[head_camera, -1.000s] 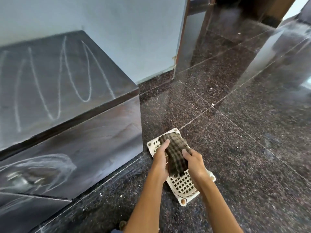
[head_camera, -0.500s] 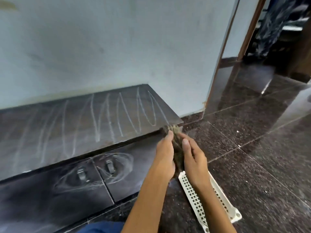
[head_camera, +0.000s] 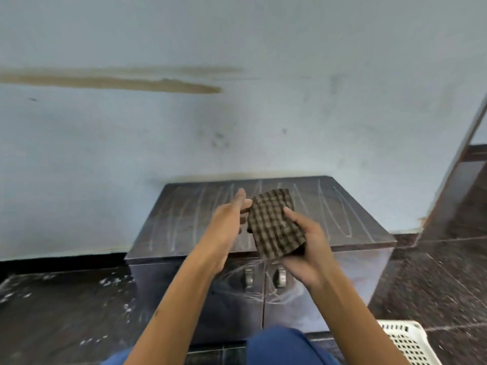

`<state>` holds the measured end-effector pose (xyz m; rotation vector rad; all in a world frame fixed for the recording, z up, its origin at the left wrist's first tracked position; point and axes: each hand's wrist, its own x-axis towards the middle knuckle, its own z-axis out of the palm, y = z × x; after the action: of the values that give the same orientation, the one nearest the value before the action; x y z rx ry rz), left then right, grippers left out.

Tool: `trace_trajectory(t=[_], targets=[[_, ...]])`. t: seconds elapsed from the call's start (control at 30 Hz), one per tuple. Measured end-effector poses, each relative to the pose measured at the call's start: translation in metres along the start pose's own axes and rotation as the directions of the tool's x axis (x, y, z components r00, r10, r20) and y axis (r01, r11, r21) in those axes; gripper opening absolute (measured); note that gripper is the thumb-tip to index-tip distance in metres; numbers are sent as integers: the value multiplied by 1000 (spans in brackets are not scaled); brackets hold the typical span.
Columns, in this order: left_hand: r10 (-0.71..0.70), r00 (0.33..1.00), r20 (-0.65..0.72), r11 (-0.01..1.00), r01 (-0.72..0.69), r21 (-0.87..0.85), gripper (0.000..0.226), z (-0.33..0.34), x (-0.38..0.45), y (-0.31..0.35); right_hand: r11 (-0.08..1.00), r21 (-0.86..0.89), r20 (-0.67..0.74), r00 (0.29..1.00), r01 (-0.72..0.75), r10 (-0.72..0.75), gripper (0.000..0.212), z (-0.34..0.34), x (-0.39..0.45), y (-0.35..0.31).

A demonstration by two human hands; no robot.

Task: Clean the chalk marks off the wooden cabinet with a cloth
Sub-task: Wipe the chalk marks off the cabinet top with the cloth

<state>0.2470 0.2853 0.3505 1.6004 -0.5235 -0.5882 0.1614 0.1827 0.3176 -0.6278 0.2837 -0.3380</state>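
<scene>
Now the cloth (head_camera: 274, 223) is up out of the basket (head_camera: 407, 341), which sits on the floor at the near right, and is held over the cabinet (head_camera: 184, 222) that has come squarely into view. So fetching looks finished and wiping can begin. The right hand (head_camera: 303, 248) grasps the folded cloth, thumb across its checked brown face; the left hand (head_camera: 228, 222) is released, fingers straight, beside the cloth's left edge. Chalk marks (head_camera: 340, 212) loop across the dark top and scribble round the door handles, all untouched.
</scene>
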Motion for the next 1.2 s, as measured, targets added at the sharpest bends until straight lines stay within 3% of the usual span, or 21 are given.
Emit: trace_trajectory(t=[0.13,0.33,0.47,0.57,0.63,0.67,0.7,0.77,0.83,0.93,1.03,1.2], targets=[[106,984,-145,983,-125,-134,25,-44,-6,-13,998,57,0,1000,-27,27,30,39,21,19],[-14,917,-399,984,-58,-168,28,-104,-5,-47,991,118,-11,998,-61,63,26,66,55,41],[-67,885,-460,988,-5,-154,38,-130,11,-52,977,143,51,987,-161,156,29,62,71,57],[-91,863,-497,993,44,-106,39,-147,22,-57,989,7,-1,989,-146,146,36,62,84,67],[-125,843,-524,991,84,-101,52,-159,28,-65,962,-272,-48,999,-22,9,36,68,92,77],[-156,835,-527,987,109,-119,58,-164,31,-69,871,-485,-41,992,82,-117,34,73,95,84],[-187,828,-529,981,130,-142,63,-168,34,-74,694,-693,15,967,193,-254,32,79,98,93],[-250,807,-535,967,176,-186,69,-177,40,-81,214,-907,249,872,363,-421,35,88,102,115],[-300,787,-539,950,197,-242,72,-186,47,-86,-199,-910,413,841,365,-348,40,91,107,143],[-367,778,-510,919,220,-327,77,-198,55,-95,-600,-753,374,926,269,-55,49,94,111,185],[-424,775,-469,889,255,-382,83,-204,60,-104,-738,-636,319,948,226,15,58,94,115,203],[-438,793,-423,875,267,-405,83,-213,65,-108,-723,-662,297,955,197,-11,50,89,121,207]])
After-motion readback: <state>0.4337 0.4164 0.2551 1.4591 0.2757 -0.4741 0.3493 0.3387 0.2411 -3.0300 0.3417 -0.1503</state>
